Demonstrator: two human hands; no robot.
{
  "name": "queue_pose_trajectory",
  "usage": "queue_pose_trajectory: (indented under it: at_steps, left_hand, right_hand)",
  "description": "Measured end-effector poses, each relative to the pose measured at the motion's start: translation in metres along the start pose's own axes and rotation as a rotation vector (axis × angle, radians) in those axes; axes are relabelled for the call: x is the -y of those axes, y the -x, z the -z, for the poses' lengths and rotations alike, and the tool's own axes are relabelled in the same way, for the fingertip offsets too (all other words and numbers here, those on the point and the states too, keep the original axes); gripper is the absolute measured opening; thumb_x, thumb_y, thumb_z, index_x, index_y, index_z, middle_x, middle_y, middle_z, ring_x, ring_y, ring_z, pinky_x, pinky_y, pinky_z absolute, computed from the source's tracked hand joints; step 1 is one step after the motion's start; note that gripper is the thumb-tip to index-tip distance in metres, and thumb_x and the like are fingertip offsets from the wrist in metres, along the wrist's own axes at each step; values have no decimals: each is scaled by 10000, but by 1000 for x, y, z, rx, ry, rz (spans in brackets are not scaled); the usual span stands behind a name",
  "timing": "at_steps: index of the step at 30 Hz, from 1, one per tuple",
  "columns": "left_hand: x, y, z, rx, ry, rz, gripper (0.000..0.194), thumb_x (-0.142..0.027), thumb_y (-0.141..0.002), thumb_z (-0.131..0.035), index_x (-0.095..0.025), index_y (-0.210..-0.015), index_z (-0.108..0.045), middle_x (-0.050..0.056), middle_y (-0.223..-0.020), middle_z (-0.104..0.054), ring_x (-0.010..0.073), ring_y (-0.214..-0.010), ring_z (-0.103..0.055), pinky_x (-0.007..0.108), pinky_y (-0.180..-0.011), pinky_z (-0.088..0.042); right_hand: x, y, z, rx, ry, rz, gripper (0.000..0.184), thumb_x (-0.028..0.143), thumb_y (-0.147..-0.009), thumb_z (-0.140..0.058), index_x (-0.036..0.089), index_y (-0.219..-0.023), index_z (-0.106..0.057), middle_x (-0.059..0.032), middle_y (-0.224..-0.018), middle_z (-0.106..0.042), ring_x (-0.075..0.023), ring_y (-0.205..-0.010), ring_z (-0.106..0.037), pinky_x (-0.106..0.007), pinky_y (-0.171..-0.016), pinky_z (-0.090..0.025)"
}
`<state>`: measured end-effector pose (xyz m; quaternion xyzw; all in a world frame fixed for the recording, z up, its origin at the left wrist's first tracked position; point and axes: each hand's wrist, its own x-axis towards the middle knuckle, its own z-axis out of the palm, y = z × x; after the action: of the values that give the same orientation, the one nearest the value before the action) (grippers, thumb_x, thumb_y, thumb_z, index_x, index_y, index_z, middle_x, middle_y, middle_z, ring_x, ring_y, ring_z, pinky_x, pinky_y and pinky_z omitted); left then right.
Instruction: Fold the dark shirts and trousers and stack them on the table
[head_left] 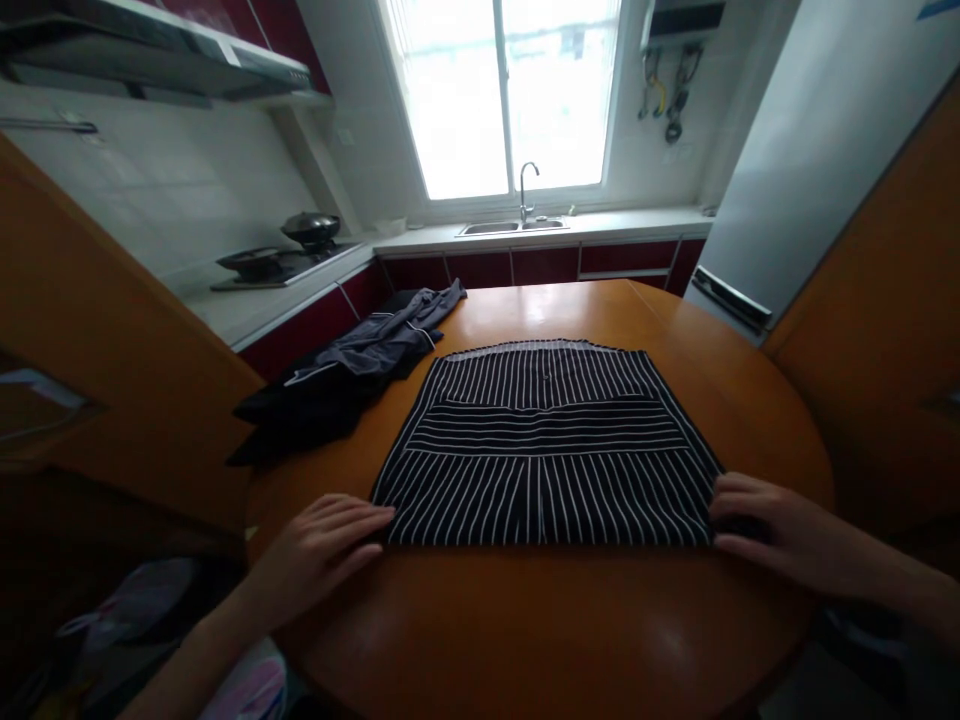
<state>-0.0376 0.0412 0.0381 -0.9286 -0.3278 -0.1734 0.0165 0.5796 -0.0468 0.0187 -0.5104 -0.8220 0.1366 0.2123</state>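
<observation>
A black garment with white stripes (547,490) lies folded flat in front of me, with a band of crosswise stripes over its middle. My left hand (326,540) holds its near left corner, fingers over the edge and thumb lower. At the near right corner my right hand (765,530) has its fingers curled on the edge, with the thumb beside the hem. The garment's far edge curves and shows a pale underside. Left of it lies a loose heap of black and grey clothes (360,360), apart from both hands.
A round-ended wooden table (540,620) bears the clothes. The heap hangs over its left edge. Beyond stand a counter with a sink (514,228), a stove with a lidded pan (311,228) and, at right, a tall fridge (810,150).
</observation>
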Motion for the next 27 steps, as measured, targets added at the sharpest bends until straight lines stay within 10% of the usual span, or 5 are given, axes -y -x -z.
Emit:
queue_pose_trajectory:
  at_steps: [5,12,20,27]
  left_hand:
    - [33,-75,-5,-18,180,262,386,-471,-977,-533,-267,-1262,-694,56,-1269,-708,252,-1150,-662,375,-1044,-500]
    - [85,-189,-79,3,298,239,429,-533,-932,-499,-193,-1036,-739,107,-1049,-723,265,-1017,-661,415,-967,-505]
    - [97,-187,-95,55,320,270,328,-472,-944,-520,-209,-806,-660,38,-824,-679,203,-804,-625,317,-766,-477]
    - [112,-176,-108,-122,124,435,358,-474,-895,-594,-226,-1130,-699,94,-1161,-681,284,-1115,-601,435,-1000,-451]
  right_hand:
    - [-36,-82,14,-218,-35,-121,228,413,-938,-592,233,-944,-733,-76,-1003,-727,-244,-942,-678,-364,-869,-530]
    - [-70,-176,-25,-144,64,-227,277,394,-945,-520,211,-906,-724,-89,-953,-727,-237,-880,-671,-338,-806,-495]
    - [-75,-168,-45,-169,126,-275,226,404,-923,-564,230,-793,-626,-51,-843,-707,-224,-788,-645,-334,-703,-452]
    - [-88,-167,-48,-319,137,-362,207,413,-866,-616,225,-943,-651,-63,-872,-693,-243,-836,-648,-357,-759,-492]
